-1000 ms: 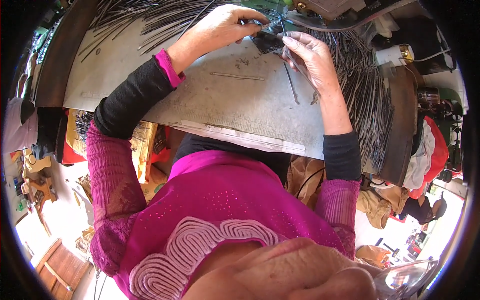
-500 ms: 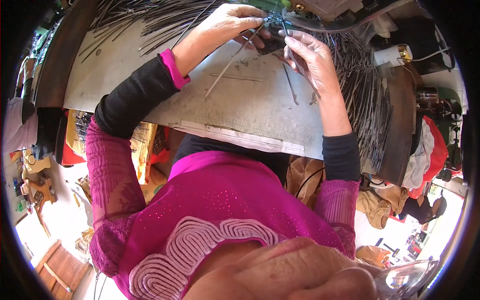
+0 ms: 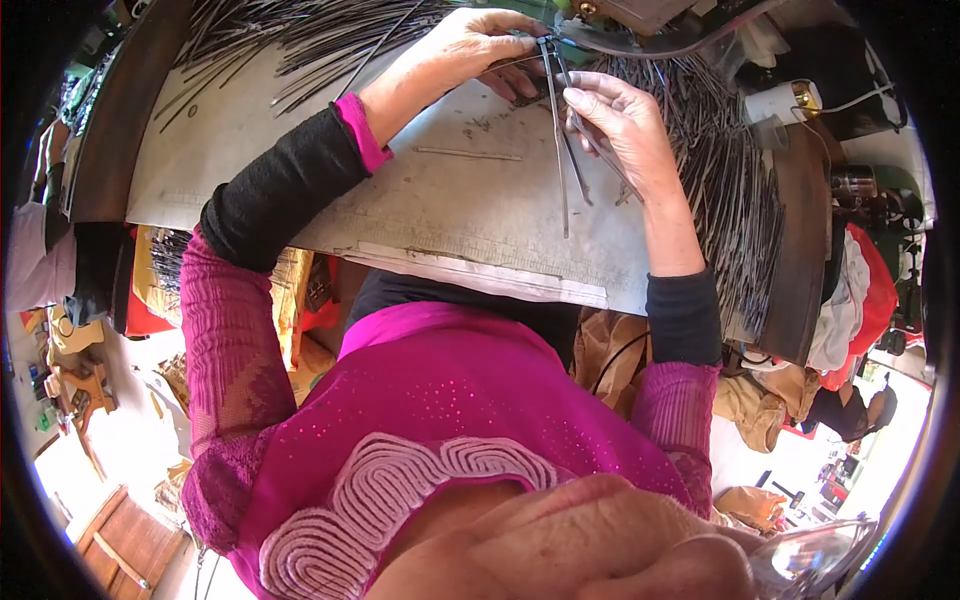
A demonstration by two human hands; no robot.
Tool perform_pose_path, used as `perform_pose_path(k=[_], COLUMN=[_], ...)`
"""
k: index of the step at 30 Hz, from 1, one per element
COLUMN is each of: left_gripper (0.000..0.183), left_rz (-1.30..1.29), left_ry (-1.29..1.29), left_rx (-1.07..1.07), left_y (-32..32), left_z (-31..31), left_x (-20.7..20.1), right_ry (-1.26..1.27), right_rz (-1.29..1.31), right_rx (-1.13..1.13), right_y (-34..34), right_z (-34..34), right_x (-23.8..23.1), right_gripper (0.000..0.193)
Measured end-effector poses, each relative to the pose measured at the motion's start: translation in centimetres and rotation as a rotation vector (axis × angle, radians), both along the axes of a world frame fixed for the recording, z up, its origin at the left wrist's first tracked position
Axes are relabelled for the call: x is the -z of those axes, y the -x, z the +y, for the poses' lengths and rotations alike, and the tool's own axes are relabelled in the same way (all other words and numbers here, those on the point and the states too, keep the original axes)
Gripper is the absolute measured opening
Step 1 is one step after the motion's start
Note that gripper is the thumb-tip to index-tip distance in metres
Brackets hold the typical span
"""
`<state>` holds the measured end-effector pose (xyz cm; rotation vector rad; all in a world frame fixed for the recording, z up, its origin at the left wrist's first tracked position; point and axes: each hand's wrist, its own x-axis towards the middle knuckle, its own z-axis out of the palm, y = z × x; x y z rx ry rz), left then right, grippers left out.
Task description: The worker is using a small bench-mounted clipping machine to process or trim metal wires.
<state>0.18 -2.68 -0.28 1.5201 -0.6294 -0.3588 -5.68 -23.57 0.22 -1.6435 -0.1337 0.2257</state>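
At the far edge of the worktable, my left hand (image 3: 500, 42) is closed, its thumb and fingertips pinching the top end of thin dark rods. One long thin rod (image 3: 559, 150) slants down toward me from those fingertips. Beside it a second dark rod (image 3: 577, 172) runs the same way. My right hand (image 3: 618, 118) is closed in a pinch on another slim dark rod, which passes down along the palm. The upper ends meet near a small bluish part beside the machine (image 3: 640, 12), where the detail is too small to make out.
Piles of thin dark rods lie at the far left (image 3: 330, 55) and right (image 3: 725, 200) of the metal worktable (image 3: 400, 210). A single light rod (image 3: 468, 154) rests mid-table. A white lamp-like fitting (image 3: 780, 112) with a cable stands at the far right.
The long rod at my left fingertips has swung from slanting left to hanging nearly straight toward me, beside the other rod. My right hand has shifted slightly nearer to me.
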Motion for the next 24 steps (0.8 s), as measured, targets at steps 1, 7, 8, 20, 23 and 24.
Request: perform_pose_path(k=[1, 7, 8, 20, 23, 24], left_gripper=[0.034, 0.030, 0.030, 0.033, 0.032, 0.032], left_rz=[0.009, 0.067, 0.068, -0.121, -0.076, -0.076], left_ry=[0.002, -0.153, -0.152, -0.295, -0.396, -0.395], left_rx=[0.009, -0.087, -0.088, -0.022, 0.035, 0.040], left_y=[0.0, 0.1, -0.2, -0.8, 0.0, 0.2], left_z=[0.0, -0.5, -0.3, 0.2, -0.3, -0.4], left_x=[0.0, -0.9, -1.1, -0.8, -1.7, -1.7], right_ry=[0.001, 0.091, 0.015, 0.076, 0.169, 0.213], right_rz=[0.001, -0.054, -0.005, 0.131, 0.169, 0.159], right_rx=[0.001, 0.014, 0.016, -0.181, -0.309, -0.325], right_y=[-0.1, 0.0, 0.0, 0.8, 1.1, 1.1], right_z=[0.0, 0.0, 0.1, 1.1, 1.3, 1.3], right_x=[0.1, 0.2, 0.0, -1.3, -1.1, -1.2], right_gripper=[0.023, 0.024, 0.023, 0.024, 0.022, 0.022])
